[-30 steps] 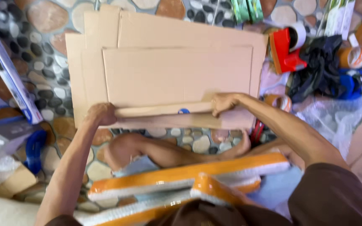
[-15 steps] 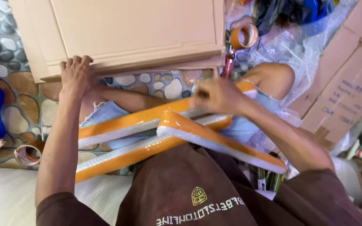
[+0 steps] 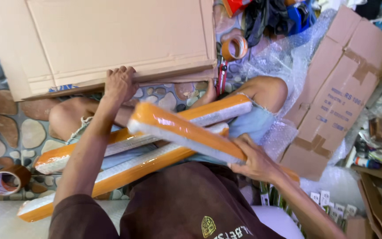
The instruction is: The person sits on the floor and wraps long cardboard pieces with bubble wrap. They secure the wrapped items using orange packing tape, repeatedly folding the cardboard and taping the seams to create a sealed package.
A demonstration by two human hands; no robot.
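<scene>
My left hand rests on the near edge of a stack of flat cardboard sheets lying on the pebble floor. My right hand grips one long orange-and-white wrapped bar, lifted at an angle above my lap. Two more bars of the same kind lie across my crossed legs beneath it.
A roll of brown tape and red-handled scissors lie beside the sheets, with bubble wrap behind. A large cardboard box stands at the right. Another tape roll sits at the lower left. Small bottles and cards clutter the right edge.
My view has shifted right and down. My right hand left the cardboard and took hold of an orange bar, lifting it above the others. My left hand stays on the cardboard edge.
</scene>
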